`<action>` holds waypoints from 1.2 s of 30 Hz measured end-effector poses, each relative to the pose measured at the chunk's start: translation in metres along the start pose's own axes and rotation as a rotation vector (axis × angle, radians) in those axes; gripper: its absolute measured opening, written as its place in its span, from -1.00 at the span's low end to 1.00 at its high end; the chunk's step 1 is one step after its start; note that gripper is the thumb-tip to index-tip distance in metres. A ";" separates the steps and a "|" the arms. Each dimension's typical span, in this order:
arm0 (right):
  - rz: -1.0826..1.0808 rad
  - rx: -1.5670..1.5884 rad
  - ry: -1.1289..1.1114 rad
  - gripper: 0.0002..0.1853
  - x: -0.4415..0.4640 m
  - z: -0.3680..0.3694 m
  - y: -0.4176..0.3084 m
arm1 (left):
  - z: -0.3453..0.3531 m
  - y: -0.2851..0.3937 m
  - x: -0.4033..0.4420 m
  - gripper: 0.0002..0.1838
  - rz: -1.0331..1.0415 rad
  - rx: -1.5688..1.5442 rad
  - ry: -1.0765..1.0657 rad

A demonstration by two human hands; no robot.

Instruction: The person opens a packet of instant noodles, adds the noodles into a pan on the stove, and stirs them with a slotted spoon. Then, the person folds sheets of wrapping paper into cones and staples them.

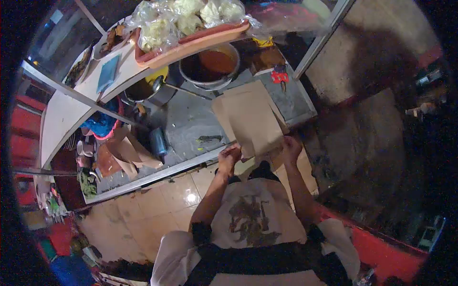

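Observation:
Sheets of brown paper [250, 114] lie slightly fanned over the right part of the metal counter, their near end at its front edge. At their lower left corner, my left hand [230, 156] is closed in a pinch on the paper. My right hand [291, 149] is closed on the lower right corner, fingers partly hidden. Just beyond the sheets stands a large pot [210, 66] of reddish-brown sauce. A ladle [186, 90] reaches from a smaller pot [162, 95] toward the paper's left edge.
Bagged pale food fills an orange tray [195, 45] on the raised white shelf [67, 112]. On the counter [188, 124] are a dark cylinder [158, 141], a red-handled item [280, 77] and more brown paper [128, 150]. Metal posts [324, 38] frame the stall.

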State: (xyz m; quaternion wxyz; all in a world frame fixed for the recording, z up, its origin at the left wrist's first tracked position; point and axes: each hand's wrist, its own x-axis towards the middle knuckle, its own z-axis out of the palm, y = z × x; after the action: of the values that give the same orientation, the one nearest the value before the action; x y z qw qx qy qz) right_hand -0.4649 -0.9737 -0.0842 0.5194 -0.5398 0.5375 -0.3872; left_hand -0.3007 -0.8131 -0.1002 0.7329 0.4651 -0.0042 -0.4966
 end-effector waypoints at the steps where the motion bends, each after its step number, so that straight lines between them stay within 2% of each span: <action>1: -0.030 -0.030 -0.001 -0.91 0.000 0.000 -0.013 | 0.006 -0.001 -0.002 -0.87 0.038 -0.006 0.077; 2: -0.029 -0.029 -0.010 -0.91 0.006 -0.002 -0.009 | 0.012 -0.001 -0.001 -0.86 0.078 -0.010 0.153; 4: -0.321 -0.372 0.043 -0.87 0.019 -0.004 0.006 | 0.016 -0.002 0.000 -0.85 0.122 0.094 0.163; 5: -0.320 -0.368 0.037 -0.87 0.025 -0.005 0.008 | 0.018 -0.004 0.001 -0.83 0.161 0.200 0.165; 7: -0.417 -0.374 0.005 -0.89 0.032 -0.005 0.014 | 0.023 -0.009 0.003 -0.82 0.154 0.174 0.187; 11: -0.396 -0.318 -0.025 -0.90 0.025 -0.008 -0.004 | 0.024 -0.018 0.012 -0.81 0.077 0.214 0.141; 13: -0.657 -0.433 -0.052 -0.89 0.031 -0.009 0.004 | 0.024 -0.024 0.015 -0.81 0.130 0.236 0.135; 15: -0.724 -0.355 -0.041 -0.91 0.030 -0.004 -0.002 | 0.031 -0.024 0.015 -0.80 0.184 0.259 0.132; 18: -0.651 -0.444 -0.021 -0.94 0.033 -0.003 -0.012 | 0.043 -0.021 0.016 -0.78 0.237 0.422 0.204; 20: -0.321 -0.379 -0.138 -0.93 0.036 -0.004 -0.019 | 0.051 -0.019 0.019 -0.77 0.264 0.404 0.244; 21: -0.326 -0.370 -0.138 -0.93 0.042 -0.003 -0.008 | 0.051 -0.018 0.022 -0.77 0.272 0.407 0.244; 23: -0.553 -0.178 -0.125 -0.89 0.050 0.000 0.010 | 0.048 -0.016 0.025 -0.80 0.237 0.641 0.306; 27: -0.532 -0.294 -0.088 -0.85 0.066 -0.006 0.021 | 0.043 -0.012 0.026 -0.78 0.250 0.457 0.272; 29: -0.435 -0.204 -0.056 -0.86 0.085 -0.011 0.026 | 0.035 -0.001 0.025 -0.75 0.235 0.512 0.334; 30: -0.366 -0.103 -0.112 -0.86 0.086 -0.015 0.025 | 0.035 -0.001 0.024 -0.75 0.238 0.510 0.337; 31: -0.367 -0.102 -0.114 -0.86 0.086 -0.019 0.024 | 0.034 -0.001 0.022 -0.72 0.385 0.574 0.354; 33: 0.191 0.250 -0.246 -0.82 0.079 -0.025 0.009 | 0.039 0.005 0.013 -0.63 0.680 0.699 0.384; 34: 0.189 0.251 -0.246 -0.82 0.080 -0.026 0.010 | 0.042 0.006 0.006 -0.63 0.682 0.699 0.384; 36: 0.300 0.303 -0.334 -0.80 0.080 -0.032 0.014 | 0.053 0.001 -0.017 -0.51 0.123 0.785 0.436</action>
State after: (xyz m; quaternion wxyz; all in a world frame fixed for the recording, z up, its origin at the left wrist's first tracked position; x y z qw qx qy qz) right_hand -0.4887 -1.0549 -0.1043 0.7273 -0.4267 0.4544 -0.2874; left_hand -0.3337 -0.8369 -0.0616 0.5129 0.8004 -0.0656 -0.3033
